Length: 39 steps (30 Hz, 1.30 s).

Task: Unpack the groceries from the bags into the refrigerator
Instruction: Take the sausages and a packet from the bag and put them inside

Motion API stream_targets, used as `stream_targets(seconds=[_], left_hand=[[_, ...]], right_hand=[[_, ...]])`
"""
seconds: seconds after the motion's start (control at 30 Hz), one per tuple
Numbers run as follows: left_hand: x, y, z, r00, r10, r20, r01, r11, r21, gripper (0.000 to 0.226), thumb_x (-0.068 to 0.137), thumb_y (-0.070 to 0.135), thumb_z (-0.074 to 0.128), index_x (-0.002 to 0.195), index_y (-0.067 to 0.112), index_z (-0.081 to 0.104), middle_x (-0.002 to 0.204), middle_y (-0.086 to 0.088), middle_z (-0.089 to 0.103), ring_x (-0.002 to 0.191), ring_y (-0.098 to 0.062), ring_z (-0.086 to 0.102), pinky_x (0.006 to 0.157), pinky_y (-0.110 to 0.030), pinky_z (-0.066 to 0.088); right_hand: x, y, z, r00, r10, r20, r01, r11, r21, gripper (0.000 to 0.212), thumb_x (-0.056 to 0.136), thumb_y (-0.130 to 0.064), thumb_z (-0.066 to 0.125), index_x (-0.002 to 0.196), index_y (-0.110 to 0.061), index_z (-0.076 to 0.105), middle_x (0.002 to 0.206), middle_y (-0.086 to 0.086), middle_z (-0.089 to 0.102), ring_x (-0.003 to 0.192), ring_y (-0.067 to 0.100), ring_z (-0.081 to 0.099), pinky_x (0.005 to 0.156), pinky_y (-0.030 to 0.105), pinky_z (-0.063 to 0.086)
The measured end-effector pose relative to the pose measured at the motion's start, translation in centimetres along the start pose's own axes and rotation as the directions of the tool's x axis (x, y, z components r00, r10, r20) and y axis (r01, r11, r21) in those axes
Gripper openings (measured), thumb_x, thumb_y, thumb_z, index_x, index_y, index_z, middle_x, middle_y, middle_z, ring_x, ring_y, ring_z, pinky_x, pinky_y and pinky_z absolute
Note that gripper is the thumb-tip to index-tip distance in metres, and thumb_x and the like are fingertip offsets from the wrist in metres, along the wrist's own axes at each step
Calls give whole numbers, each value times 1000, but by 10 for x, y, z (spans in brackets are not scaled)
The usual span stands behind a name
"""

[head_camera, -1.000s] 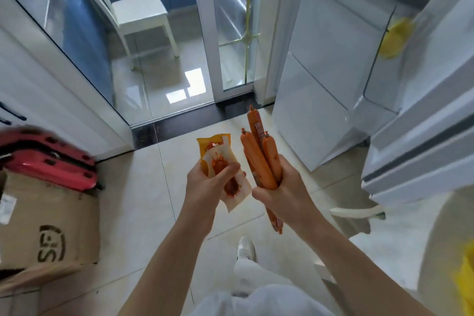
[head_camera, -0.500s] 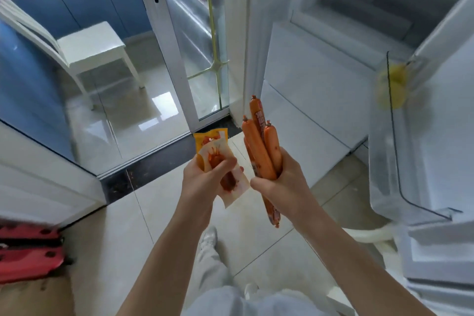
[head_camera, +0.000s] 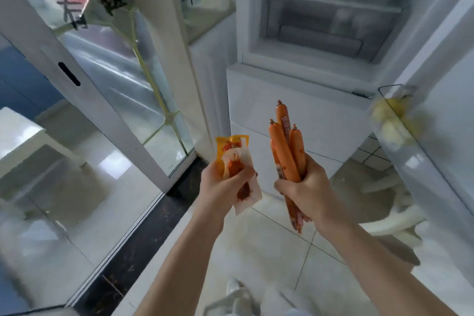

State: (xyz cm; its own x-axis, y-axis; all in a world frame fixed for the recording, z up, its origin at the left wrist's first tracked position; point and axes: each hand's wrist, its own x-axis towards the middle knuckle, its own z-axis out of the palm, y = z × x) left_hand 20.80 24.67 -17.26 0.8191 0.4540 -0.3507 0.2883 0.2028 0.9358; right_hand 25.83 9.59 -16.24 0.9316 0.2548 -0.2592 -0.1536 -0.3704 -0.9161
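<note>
My left hand grips small snack packets, one orange and one white with red contents, held upright at chest height. Beside it my right hand holds a bunch of long orange sausages that stick up above and hang below the fist. Both hands are in front of the white refrigerator, whose upper compartment is open and shows a clear drawer under a shelf with bottles. The open refrigerator door stands at the right, with something yellow in its clear door bin.
A glass sliding door with a white frame stands at the left, with a dark floor track below it. A white chair is behind the glass. Pale floor tiles lie under me. A white stool leg shows at lower right.
The view has risen from the floor towards the open refrigerator compartment. The red object and cardboard box have left the frame. Both hands keep the same hold on their items.
</note>
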Motion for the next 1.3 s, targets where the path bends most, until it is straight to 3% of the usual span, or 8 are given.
stream_targets(seconds=[0.13,0.27,0.5,0.63,0.83,1.0,1.1,1.3], left_hand=[[47,28,11,993,46,111,-56,994,92,21,78,10,74,96,18,65,89,-8,72,86,-19,70,71,-31,58],[93,66,37,976,133,170,-150,985,89,25,78,13,73,101,20,64,86,-2,70,83,-18,68,68,-30,54],[166,154,94,907,356,225,-371,928,27,16,81,10,70,94,17,65,80,-1,70,76,-13,67,66,-28,58],[206,210,131,847,482,225,-480,875,-65,32,74,18,73,104,16,62,84,-2,67,77,-12,65,65,-30,54],[241,281,171,743,605,287,-585,795,-161,31,77,15,74,100,26,55,92,-3,65,82,-12,67,73,-31,58],[263,332,195,625,697,352,-676,708,-202,26,82,12,71,98,26,56,93,-1,67,88,-14,68,75,-33,60],[276,363,207,550,743,381,-719,654,-237,24,81,17,73,98,23,57,89,3,63,91,-17,67,81,-40,59],[292,431,230,379,824,421,-805,518,-289,40,81,26,74,114,12,57,94,6,67,89,-11,69,76,-37,60]], right_hand=[[27,-28,-4,996,-8,-85,10,1000,21,27,75,-3,68,97,-14,58,74,6,61,59,12,60,53,16,49],[67,-60,-19,984,-60,-167,69,996,51,32,73,-3,68,100,-16,58,84,13,65,73,26,66,63,33,56],[152,-130,-63,935,-191,-300,233,966,110,26,73,-1,68,90,-18,57,72,8,61,55,16,63,53,25,56],[191,-173,-93,899,-268,-347,323,940,112,20,74,0,67,87,-13,58,65,6,58,54,14,61,56,32,59],[230,-226,-128,842,-347,-414,422,901,104,25,75,1,68,86,-19,58,71,9,59,53,15,61,47,19,50],[256,-264,-150,782,-393,-484,478,877,60,23,75,0,69,94,-12,62,79,16,66,68,31,68,60,39,61],[265,-287,-162,739,-414,-531,505,863,30,26,75,0,70,95,-14,62,81,15,67,66,26,68,56,33,59],[277,-338,-188,634,-476,-610,531,841,-104,20,75,-4,70,87,-17,60,68,6,59,64,25,64,65,45,59]])
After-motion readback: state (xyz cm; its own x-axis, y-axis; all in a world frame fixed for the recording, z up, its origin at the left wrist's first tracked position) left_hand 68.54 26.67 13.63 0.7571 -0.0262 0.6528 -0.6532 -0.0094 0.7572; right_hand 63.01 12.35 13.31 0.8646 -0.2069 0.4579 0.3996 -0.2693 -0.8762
